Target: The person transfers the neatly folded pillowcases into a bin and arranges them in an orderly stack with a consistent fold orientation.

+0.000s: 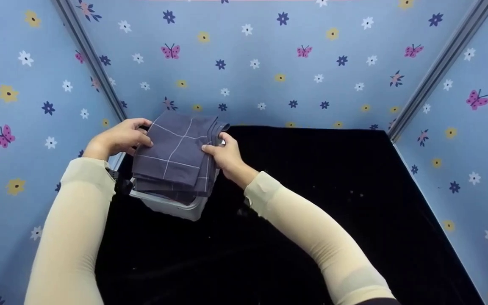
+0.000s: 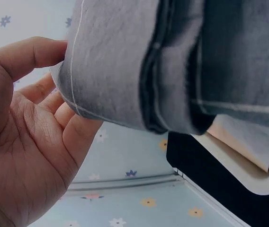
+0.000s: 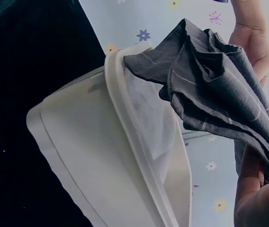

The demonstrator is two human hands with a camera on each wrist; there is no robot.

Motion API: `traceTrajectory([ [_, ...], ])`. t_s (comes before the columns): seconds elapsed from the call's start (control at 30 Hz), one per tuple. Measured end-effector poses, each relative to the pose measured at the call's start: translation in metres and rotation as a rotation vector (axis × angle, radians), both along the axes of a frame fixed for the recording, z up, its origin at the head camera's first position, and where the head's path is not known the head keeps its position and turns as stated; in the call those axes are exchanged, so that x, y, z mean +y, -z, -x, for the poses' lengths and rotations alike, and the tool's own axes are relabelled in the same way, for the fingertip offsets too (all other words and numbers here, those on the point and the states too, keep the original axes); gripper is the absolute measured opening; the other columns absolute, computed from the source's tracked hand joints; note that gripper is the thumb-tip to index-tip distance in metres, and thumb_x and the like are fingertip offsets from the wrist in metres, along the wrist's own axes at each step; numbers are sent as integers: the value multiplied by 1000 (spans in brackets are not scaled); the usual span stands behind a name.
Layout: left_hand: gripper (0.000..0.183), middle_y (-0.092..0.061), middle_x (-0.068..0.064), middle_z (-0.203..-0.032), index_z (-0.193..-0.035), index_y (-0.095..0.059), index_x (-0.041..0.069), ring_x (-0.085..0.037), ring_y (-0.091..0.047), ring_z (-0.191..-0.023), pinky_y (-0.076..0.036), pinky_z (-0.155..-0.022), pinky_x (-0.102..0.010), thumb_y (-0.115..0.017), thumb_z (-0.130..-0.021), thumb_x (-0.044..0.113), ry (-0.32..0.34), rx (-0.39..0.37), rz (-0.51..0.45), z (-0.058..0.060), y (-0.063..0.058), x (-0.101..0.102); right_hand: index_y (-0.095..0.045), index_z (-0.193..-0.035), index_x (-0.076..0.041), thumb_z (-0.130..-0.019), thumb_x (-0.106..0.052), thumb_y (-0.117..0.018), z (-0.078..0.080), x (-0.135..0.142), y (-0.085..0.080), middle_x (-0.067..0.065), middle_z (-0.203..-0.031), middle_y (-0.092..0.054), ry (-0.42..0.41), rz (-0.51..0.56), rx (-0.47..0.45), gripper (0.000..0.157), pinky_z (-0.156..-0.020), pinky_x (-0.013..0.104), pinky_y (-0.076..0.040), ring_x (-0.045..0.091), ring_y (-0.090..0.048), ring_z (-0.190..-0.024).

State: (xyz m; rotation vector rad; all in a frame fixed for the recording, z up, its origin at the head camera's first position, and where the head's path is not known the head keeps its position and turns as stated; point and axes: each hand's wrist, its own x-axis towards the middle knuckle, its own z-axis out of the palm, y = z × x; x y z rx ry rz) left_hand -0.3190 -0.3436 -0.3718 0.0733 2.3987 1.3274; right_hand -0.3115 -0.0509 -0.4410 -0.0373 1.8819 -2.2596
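Observation:
A folded dark blue-grey cloth (image 1: 176, 140) with white grid lines is held over a white plastic bin (image 1: 163, 205). My left hand (image 1: 121, 137) pinches its left edge, thumb on top; in the left wrist view, the cloth's corner lies between thumb and fingers of the left hand (image 2: 35, 123). At the opposite edge, my right hand (image 1: 229, 156) grips the layers between thumb and fingers. In the right wrist view the cloth (image 3: 219, 90) hangs loosely above the bin's rim (image 3: 134, 137), and the right hand (image 3: 262, 203) shows at the lower right corner.
The bin stands on a black surface (image 1: 311, 190) near its back left corner. Blue flowered panels (image 1: 252, 63) enclose the back and sides, with grey metal posts (image 1: 434, 72) at the corners. Something pale with a brown edge (image 2: 253, 146) shows inside the bin.

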Motion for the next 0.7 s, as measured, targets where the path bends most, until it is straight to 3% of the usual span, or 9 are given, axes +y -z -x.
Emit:
traceTrajectory([
  [0.37,67,-63,-10,-125,-160,-34,-2,-7,-68,-90,-64,-80,-34,-60,-99,-5,-39,34,3,10,27,-4,-63,-134,-3,-95,3,-76,8,-8,18,22,-124,-77,-13,-48,68,41,-81,39,-67,29,-79,-98],
  [0.7,73,-62,-23,-123,-162,-33,-5,-9,-63,-88,-58,-73,-24,-55,-93,-14,-77,161,32,15,51,-6,-51,-151,-1,-95,13,-62,16,-8,26,25,-145,-66,-193,-25,-36,59,-99,45,-64,29,-71,-114],
])
